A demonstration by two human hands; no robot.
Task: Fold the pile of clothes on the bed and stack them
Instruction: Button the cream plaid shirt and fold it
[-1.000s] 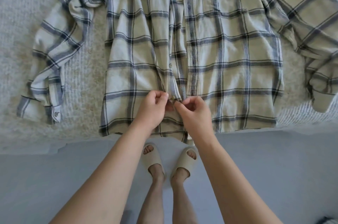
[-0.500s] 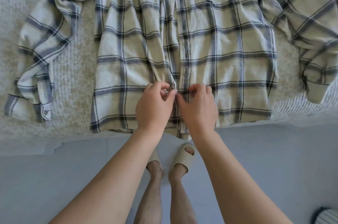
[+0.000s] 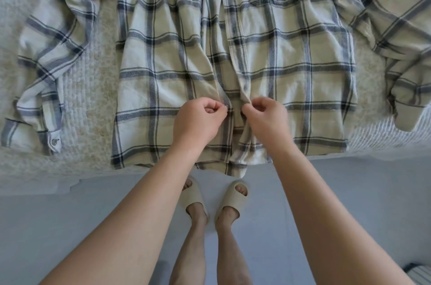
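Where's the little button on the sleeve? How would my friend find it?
Start at the big plaid shirt spread on the cream bed cover. Follow the sleeve lying out to the left down to its cuff. The button is the small round dot there, far from both hands.

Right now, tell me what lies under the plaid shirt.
The plaid shirt lies spread on a cream textured bedspread, visible around it. Whatever lies beneath its middle is covered; both hands pinch its front edges.
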